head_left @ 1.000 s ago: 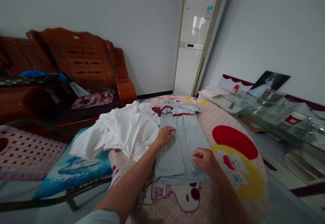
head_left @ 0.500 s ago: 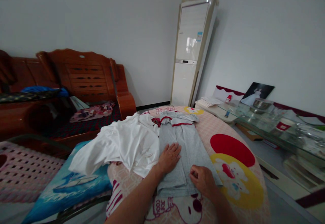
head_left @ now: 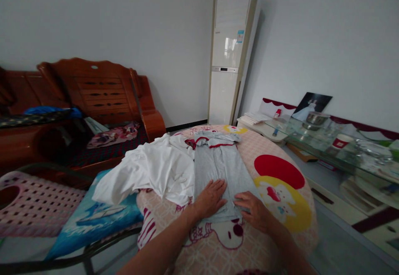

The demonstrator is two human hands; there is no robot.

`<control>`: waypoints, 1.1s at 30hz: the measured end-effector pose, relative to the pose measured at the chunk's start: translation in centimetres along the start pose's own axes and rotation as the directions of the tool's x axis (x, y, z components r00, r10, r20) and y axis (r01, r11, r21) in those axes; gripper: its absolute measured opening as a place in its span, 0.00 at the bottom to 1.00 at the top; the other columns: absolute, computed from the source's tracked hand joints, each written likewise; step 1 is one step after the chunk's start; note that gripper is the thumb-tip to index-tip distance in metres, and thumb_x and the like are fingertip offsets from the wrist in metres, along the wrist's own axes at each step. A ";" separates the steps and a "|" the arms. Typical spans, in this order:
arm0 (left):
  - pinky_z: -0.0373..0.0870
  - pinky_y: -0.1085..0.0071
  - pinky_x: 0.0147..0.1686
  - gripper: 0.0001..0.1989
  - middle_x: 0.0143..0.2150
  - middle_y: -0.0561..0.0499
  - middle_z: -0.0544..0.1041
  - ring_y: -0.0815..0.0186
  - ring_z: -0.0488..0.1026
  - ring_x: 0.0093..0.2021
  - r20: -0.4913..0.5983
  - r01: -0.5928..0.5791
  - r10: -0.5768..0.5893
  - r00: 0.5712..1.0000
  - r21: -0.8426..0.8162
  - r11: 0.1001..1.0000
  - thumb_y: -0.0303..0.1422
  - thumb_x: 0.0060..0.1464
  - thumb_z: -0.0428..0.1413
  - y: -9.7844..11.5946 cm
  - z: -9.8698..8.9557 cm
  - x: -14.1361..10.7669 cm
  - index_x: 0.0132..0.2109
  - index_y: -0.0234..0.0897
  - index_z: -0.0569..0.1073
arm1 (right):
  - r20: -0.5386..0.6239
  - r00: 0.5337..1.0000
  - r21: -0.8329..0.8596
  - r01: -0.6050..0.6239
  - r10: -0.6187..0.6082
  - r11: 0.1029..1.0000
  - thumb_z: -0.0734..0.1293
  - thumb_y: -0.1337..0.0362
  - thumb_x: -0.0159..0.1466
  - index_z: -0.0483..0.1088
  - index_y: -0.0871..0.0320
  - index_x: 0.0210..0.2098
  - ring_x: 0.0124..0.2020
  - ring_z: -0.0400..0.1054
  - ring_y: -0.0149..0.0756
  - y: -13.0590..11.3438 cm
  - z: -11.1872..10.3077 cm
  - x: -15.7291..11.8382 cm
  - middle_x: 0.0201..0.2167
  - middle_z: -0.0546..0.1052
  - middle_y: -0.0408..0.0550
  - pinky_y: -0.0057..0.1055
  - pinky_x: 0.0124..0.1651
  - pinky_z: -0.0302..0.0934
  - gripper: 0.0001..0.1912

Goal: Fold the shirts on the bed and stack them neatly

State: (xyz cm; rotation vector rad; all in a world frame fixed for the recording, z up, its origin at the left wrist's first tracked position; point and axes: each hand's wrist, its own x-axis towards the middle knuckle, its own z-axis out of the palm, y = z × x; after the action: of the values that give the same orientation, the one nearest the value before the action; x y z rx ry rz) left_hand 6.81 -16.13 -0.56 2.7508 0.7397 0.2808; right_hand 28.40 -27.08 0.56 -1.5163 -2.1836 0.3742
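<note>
A grey garment with red trim (head_left: 210, 163) lies stretched out on a round table with a pink patterned cloth (head_left: 218, 262). My left hand (head_left: 211, 198) rests flat on its lower part, fingers spread. Just to the right, my right hand (head_left: 252, 209) is over the garment's lower right side with its fingers apart, holding nothing. A crumpled white cloth (head_left: 152, 169) lies against the garment's left side and hangs over the table's left edge.
A blue cushion (head_left: 102, 217) and a pink woven chair back (head_left: 40, 204) are at the left. Behind them is a wooden sofa (head_left: 102, 88). A tall white air conditioner (head_left: 226, 59) stands in the corner. At the right, a glass shelf (head_left: 318, 142) holds a metal bowl and a cup.
My right hand has opened from a closed shape. My left hand has slid slightly toward the garment's lower end. The view has shifted a little.
</note>
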 end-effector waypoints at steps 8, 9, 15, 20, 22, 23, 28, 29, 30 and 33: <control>0.39 0.54 0.67 0.38 0.71 0.42 0.46 0.58 0.42 0.70 0.060 -0.116 0.119 0.991 -0.051 0.992 0.45 0.58 0.50 2.2 0.4 -2.8 0.70 0.38 0.45 | 0.009 1.000 -0.217 0.023 -0.022 0.976 0.59 0.75 0.51 0.67 0.59 0.56 0.58 0.60 0.42 -0.6 1.4 -1.1 0.57 0.69 0.54 0.44 0.61 0.54 0.33; 0.40 0.54 0.67 0.36 0.71 0.42 0.48 0.59 0.43 0.70 0.056 -0.094 0.096 0.994 -0.051 0.994 0.39 0.58 0.50 2.5 0.6 -2.9 0.69 0.38 0.46 | -0.001 1.000 -0.253 0.016 -0.017 0.967 0.59 0.75 0.51 0.68 0.59 0.55 0.57 0.61 0.42 -0.8 1.7 -0.8 0.56 0.70 0.54 0.44 0.60 0.55 0.32; 0.44 0.56 0.67 0.41 0.69 0.42 0.53 0.60 0.47 0.69 0.115 -0.046 0.058 0.992 -0.103 0.994 0.22 0.44 0.49 2.9 -0.4 -4.0 0.68 0.33 0.51 | -0.070 0.997 -0.339 0.011 -0.037 0.941 0.56 0.74 0.60 0.71 0.58 0.52 0.51 0.66 0.39 0.4 2.7 -0.3 0.52 0.74 0.52 0.38 0.55 0.60 0.23; 0.51 0.63 0.66 0.39 0.69 0.39 0.54 0.59 0.51 0.68 0.121 0.088 -0.075 0.990 -0.109 0.990 0.22 0.43 0.50 3.2 -0.9 -5.4 0.66 0.28 0.56 | -0.142 0.989 -0.346 -0.011 -0.041 0.938 0.55 0.75 0.60 0.73 0.57 0.50 0.50 0.67 0.41 2.8 1.8 -1.3 0.52 0.74 0.52 0.40 0.53 0.61 0.24; 0.52 0.63 0.66 0.38 0.68 0.40 0.57 0.59 0.53 0.67 0.094 0.132 -0.123 0.988 -0.095 0.987 0.20 0.43 0.49 3.3 -0.4 -5.5 0.64 0.29 0.59 | -0.152 0.988 -0.342 -0.044 -0.009 0.939 0.55 0.76 0.58 0.75 0.57 0.47 0.49 0.67 0.42 3.5 1.0 -1.7 0.50 0.75 0.51 0.41 0.53 0.61 0.25; 0.53 0.63 0.65 0.38 0.67 0.41 0.58 0.59 0.54 0.67 0.079 0.139 -0.132 0.988 -0.095 0.986 0.20 0.42 0.49 3.2 -0.1 -5.5 0.64 0.31 0.60 | -0.156 0.988 -0.331 -0.060 0.008 0.942 0.55 0.76 0.58 0.75 0.57 0.47 0.50 0.68 0.42 3.9 0.7 -2.0 0.50 0.76 0.51 0.42 0.53 0.61 0.25; 0.61 0.63 0.62 0.34 0.64 0.48 0.64 0.61 0.62 0.63 -0.019 0.084 -0.087 0.996 -0.127 0.988 0.20 0.47 0.49 2.1 -0.1 -6.1 0.62 0.41 0.64 | -0.184 0.982 -0.189 -0.069 0.034 0.980 0.56 0.73 0.58 0.77 0.55 0.43 0.49 0.69 0.42 5.3 -0.5 -2.4 0.47 0.78 0.50 0.44 0.54 0.61 0.21; 0.62 0.63 0.60 0.31 0.63 0.48 0.66 0.62 0.64 0.61 -0.034 0.053 -0.058 0.998 -0.135 0.989 0.20 0.49 0.48 1.7 -0.4 -6.3 0.61 0.42 0.66 | -0.198 0.980 -0.149 -0.061 0.031 0.987 0.57 0.72 0.58 0.78 0.55 0.41 0.48 0.70 0.42 5.5 -0.7 -2.3 0.45 0.78 0.50 0.44 0.54 0.61 0.21; 0.64 0.64 0.59 0.28 0.61 0.48 0.69 0.63 0.66 0.60 -0.049 0.025 -0.032 0.998 -0.138 0.990 0.20 0.52 0.47 1.3 -0.8 -6.4 0.59 0.42 0.67 | -0.214 0.976 -0.108 -0.054 0.030 0.993 0.57 0.72 0.58 0.78 0.55 0.41 0.47 0.71 0.41 5.5 -1.0 -2.0 0.44 0.79 0.50 0.43 0.53 0.62 0.20; 0.67 0.66 0.54 0.25 0.53 0.48 0.75 0.65 0.71 0.54 -0.102 -0.020 0.007 0.995 -0.124 0.992 0.19 0.54 0.43 0.2 -2.7 -6.1 0.55 0.41 0.70 | -0.258 0.965 -0.003 -0.055 0.052 0.998 0.57 0.72 0.57 0.77 0.56 0.39 0.44 0.72 0.40 4.8 -2.6 -0.3 0.40 0.79 0.51 0.39 0.51 0.63 0.20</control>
State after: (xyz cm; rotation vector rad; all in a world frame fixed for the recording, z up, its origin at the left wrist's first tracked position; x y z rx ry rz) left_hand 1.00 -18.91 1.33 2.6402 0.7032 0.4569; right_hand 33.74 -25.69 0.54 -1.5380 -1.9479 0.1712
